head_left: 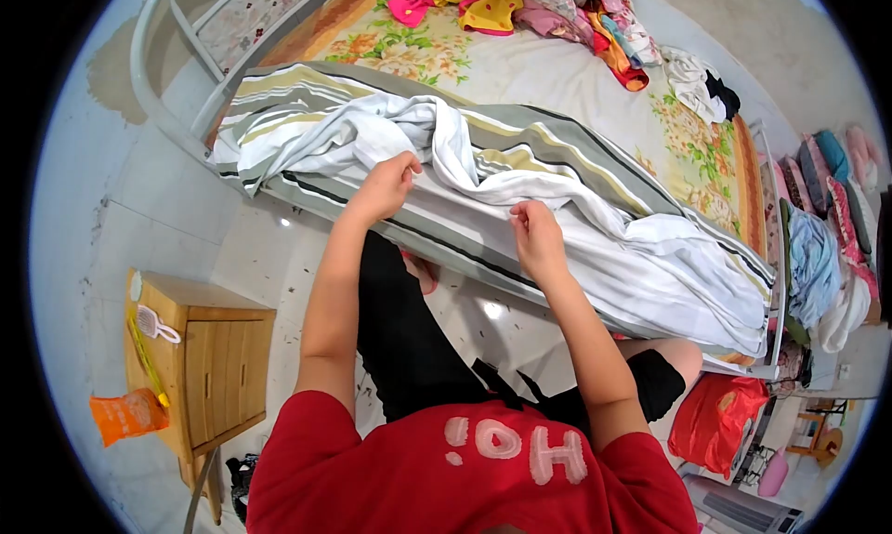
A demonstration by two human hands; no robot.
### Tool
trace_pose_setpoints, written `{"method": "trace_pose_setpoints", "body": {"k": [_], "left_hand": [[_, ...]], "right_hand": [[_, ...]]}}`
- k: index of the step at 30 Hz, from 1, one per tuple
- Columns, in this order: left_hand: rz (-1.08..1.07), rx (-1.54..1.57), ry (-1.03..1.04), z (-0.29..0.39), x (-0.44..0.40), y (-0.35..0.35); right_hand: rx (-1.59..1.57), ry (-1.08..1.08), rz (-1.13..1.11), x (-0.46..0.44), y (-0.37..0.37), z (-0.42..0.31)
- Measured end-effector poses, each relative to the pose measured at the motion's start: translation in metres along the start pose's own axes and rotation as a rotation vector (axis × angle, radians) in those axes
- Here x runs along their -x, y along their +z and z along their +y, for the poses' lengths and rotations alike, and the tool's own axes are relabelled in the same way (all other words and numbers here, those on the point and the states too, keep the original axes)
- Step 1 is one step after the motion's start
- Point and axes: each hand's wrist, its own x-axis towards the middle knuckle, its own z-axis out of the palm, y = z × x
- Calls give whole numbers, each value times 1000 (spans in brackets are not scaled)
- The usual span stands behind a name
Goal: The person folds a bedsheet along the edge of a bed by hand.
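Note:
A grey, tan and white striped duvet cover (548, 134) lies lengthwise along the near side of the bed, with its white side (650, 278) folded up in loose, rumpled ridges. My left hand (388, 188) is at the left-middle part of the cover, its fingers curled closed at the bunched white cloth. To its right, my right hand (537, 238) pinches at the lower white fold, thumb against fingers. Exactly how much cloth sits in each pinch is hard to make out.
Piled clothes (557, 13) lie at the bed's far side, with a white garment (692, 83) to their right. Metal rails (167, 116) bound the bed. A wooden cabinet (228, 367) stands at lower left, bearing a pink brush (158, 324). A red bag (715, 422) is at lower right.

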Motion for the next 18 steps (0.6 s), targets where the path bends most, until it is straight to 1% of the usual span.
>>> {"method": "trace_pose_setpoints", "body": {"k": [2, 4, 6, 7, 8, 9, 10, 11, 13, 14, 15, 17, 18], "left_hand": [[-27, 24, 12, 4, 9, -7], [-55, -12, 85, 4, 18, -11], [-94, -34, 71, 4, 27, -15], [-131, -58, 59, 6, 30, -17], [-133, -58, 61, 9, 30, -19], [-181, -52, 34, 13, 31, -23], [-228, -46, 5, 16, 32, -25], [-230, -49, 4, 19, 31, -27], [-84, -1, 82, 24, 28, -28], [-39, -33, 107, 27, 25, -28], [-42, -34, 109, 24, 19, -26], [247, -28, 147, 9, 5, -13], [268, -55, 42, -4, -1, -5]], "right_hand": [[1, -38, -13, 7, -8, -9], [-1, -76, -26, 16, -11, -13], [-52, -80, -133, 25, -10, -17], [-51, -77, -132, 29, -11, -18], [-113, -16, -165, 32, -11, -19], [-176, 44, -199, 33, -12, -20], [-194, 93, -185, 31, -16, -23], [-196, 94, -184, 27, -20, -25], [-190, 54, -117, 17, -26, -27], [-176, -6, -84, 13, -25, -19], [-176, -4, -81, 9, -20, -11], [-75, -28, 100, 3, -12, 2], [-20, -19, 137, 4, -10, 4]]}}
